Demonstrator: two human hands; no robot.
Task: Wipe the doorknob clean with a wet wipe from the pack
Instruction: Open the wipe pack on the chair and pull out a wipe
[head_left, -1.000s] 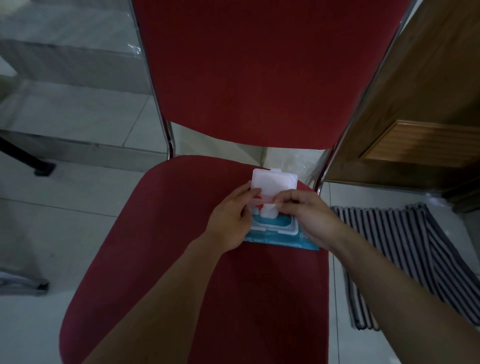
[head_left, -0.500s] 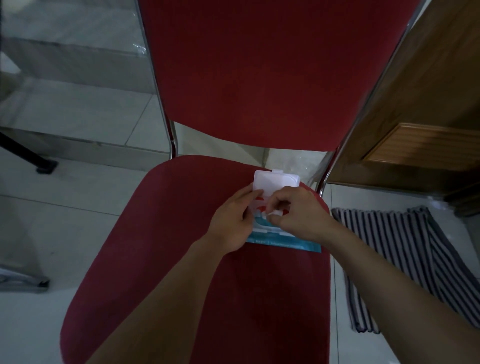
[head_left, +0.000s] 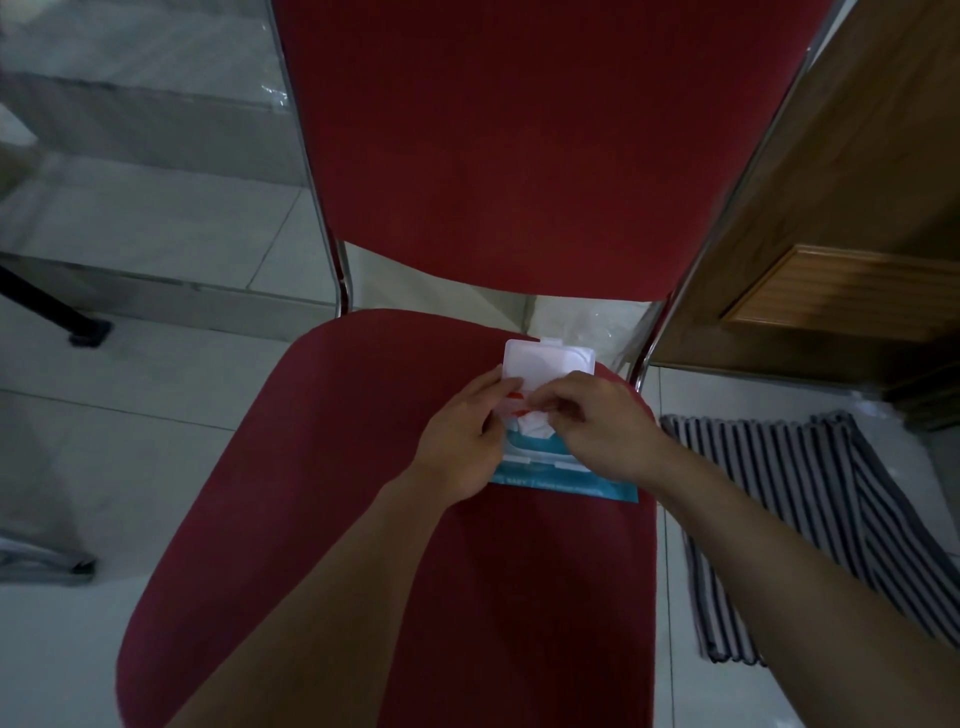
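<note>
A teal wet wipe pack (head_left: 566, 486) lies on the far right of a red chair seat (head_left: 337, 467). Its white flip lid (head_left: 545, 364) stands open. My left hand (head_left: 462, 441) presses on the pack's left side and holds it down. Over the opening, my right hand (head_left: 597, 426) pinches a white wet wipe (head_left: 535, 426) that sticks up a little out of the pack. The doorknob is not in view.
The chair's red backrest (head_left: 519, 145) with chrome tubes rises behind the pack. A wooden door (head_left: 852, 218) stands at the right, with a striped mat (head_left: 810, 499) on the tiled floor below it. Steps and a black stand leg (head_left: 57, 312) are at the left.
My right hand has closed its fingertips over the opening and drawn the white wipe slightly up. My left hand has stayed on the pack.
</note>
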